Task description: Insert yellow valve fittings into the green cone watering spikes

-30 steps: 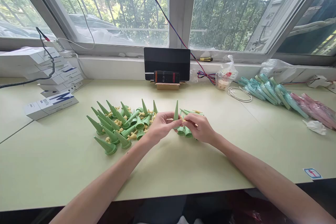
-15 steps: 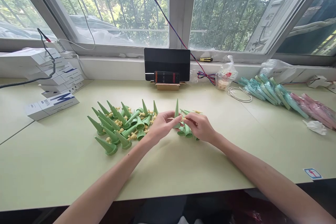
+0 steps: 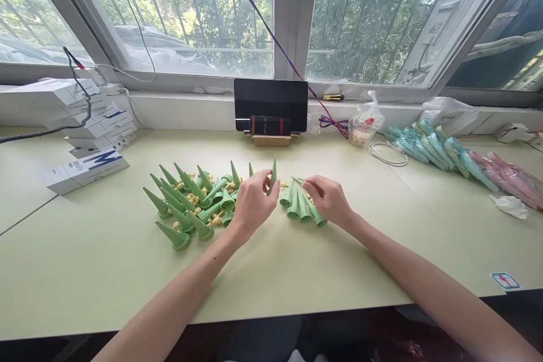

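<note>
My left hand [image 3: 255,199] is closed around a green watering spike [image 3: 274,174], its point upward, beside a heap of similar spikes. The heap holds green spikes [image 3: 176,236] with yellow valves [image 3: 215,219], some standing and some lying. On the right, my right hand [image 3: 328,198] is over a smaller group of spikes [image 3: 304,210], which lie with their open ends toward me. Its fingers are bent together at the tip of a back spike [image 3: 298,180]; the fingertips are partly hidden. A yellow valve [image 3: 283,185] lies between the hands.
A phone [image 3: 270,125] leans on a dark screen [image 3: 271,99] at the back. White boxes [image 3: 87,169] are stacked at left. A knotted plastic bag [image 3: 365,121], a coiled white cable [image 3: 387,154] and bagged teal and pink items [image 3: 441,147] lie at right.
My left hand has moved left with its spike, toward the large heap. My right hand has come off that spike's yellow part and is now at the small group's spike tip.
</note>
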The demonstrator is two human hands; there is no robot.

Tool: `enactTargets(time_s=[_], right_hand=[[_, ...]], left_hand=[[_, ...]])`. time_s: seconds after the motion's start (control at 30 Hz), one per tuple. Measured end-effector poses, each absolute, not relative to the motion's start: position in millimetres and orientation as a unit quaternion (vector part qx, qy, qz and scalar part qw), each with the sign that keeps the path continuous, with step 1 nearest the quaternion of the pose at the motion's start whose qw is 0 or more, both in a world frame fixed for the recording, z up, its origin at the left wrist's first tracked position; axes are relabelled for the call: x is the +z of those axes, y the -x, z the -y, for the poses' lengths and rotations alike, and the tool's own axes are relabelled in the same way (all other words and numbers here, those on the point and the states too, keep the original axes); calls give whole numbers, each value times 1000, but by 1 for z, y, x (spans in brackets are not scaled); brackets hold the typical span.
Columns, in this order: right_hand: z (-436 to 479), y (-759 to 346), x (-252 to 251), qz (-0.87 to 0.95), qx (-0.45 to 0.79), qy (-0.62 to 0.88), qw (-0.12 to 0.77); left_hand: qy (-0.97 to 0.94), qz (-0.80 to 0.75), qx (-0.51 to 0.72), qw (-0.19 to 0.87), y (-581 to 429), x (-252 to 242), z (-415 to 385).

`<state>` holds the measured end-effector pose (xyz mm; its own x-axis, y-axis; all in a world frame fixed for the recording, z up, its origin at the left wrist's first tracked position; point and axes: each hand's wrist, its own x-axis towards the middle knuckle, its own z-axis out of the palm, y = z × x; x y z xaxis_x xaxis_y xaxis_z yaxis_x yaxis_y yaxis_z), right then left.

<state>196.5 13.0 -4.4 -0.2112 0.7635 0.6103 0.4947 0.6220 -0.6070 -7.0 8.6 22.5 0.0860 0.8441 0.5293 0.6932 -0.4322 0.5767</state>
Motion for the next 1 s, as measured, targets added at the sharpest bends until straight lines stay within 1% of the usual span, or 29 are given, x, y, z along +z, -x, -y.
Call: enactTargets(time_s=[0.07, 0.13, 0.4, 0.63, 1.0], right_hand=[[-14, -198, -4, 763, 138, 415, 477], [-15, -199, -4, 762, 133, 418, 477], [-20, -206, -4, 758, 112, 429, 479], [-27, -216, -3, 745, 88, 446, 488], [-31, -218, -8, 743, 63, 474, 468]], left_hand=[[-736, -548, 394, 48, 8, 21, -8], [-738, -572, 357, 30, 8, 20, -8], [-741, -634, 218, 33, 9, 19, -6], [-748, -645, 155, 0, 9, 21, -6], [-757, -646, 86, -37, 11, 24, -9]])
